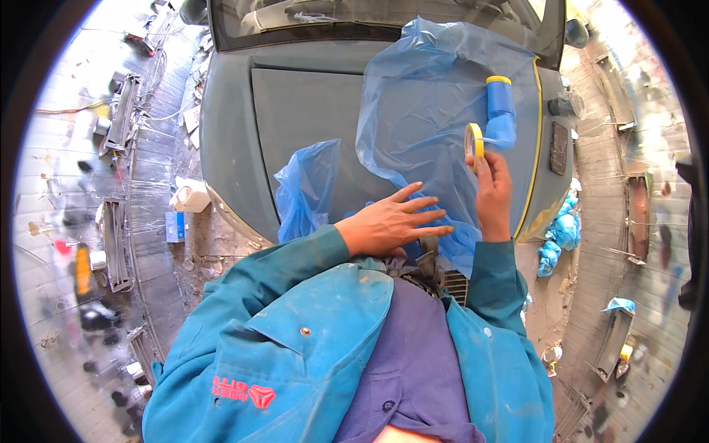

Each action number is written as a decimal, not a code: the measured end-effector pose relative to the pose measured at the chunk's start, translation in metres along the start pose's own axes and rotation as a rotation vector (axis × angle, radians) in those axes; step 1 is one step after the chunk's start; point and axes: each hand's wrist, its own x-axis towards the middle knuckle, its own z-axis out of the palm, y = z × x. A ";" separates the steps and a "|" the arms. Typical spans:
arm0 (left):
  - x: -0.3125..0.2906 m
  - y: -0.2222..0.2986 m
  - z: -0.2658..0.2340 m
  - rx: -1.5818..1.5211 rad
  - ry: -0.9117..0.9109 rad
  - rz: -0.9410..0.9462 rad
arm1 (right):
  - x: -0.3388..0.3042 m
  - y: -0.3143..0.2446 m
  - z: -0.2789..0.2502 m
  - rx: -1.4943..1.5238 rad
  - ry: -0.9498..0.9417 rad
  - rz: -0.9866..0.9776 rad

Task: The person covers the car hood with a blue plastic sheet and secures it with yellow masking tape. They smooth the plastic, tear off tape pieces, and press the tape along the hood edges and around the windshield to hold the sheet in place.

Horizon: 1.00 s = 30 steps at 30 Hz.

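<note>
A thin blue plastic film (443,81) lies over the right half of a grey car hood (310,111). Yellow tape (540,111) runs along the film's right edge. My right hand (493,196) is closed on a roll of yellow masking tape (478,140), held upright between thumb and fingers. Just beyond it, a roll of blue masking film (500,100) with a yellow end lies on the sheet. My left hand (399,221) rests at the film's near edge, fingers spread, holding nothing visible. Left of it, a loose bunched piece of blue film (306,184) hangs over the hood's front.
A windshield (310,15) bounds the far side. On the right fender lies a dark rectangular object (559,148). Crumpled blue plastic (565,229) lies on the floor at right. At left stand a white jug (190,195) and a blue box (175,227). Metal stands (116,244) line both sides.
</note>
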 end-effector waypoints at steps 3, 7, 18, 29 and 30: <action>0.003 -0.016 0.030 0.209 -0.088 0.067 | -0.038 0.003 -0.033 0.076 0.048 0.089; -0.007 -0.038 0.048 0.053 0.073 -0.005 | -0.095 0.018 -0.068 0.229 0.168 0.177; -0.015 -0.046 0.033 -0.071 -0.064 -0.497 | -0.198 0.054 -0.153 -0.074 0.316 0.361; -0.017 -0.057 0.041 0.117 0.120 -0.595 | -0.190 0.088 -0.082 -0.994 0.047 -0.049; -0.018 -0.057 0.043 0.153 0.154 -0.584 | -0.188 0.089 -0.080 -0.986 0.037 0.004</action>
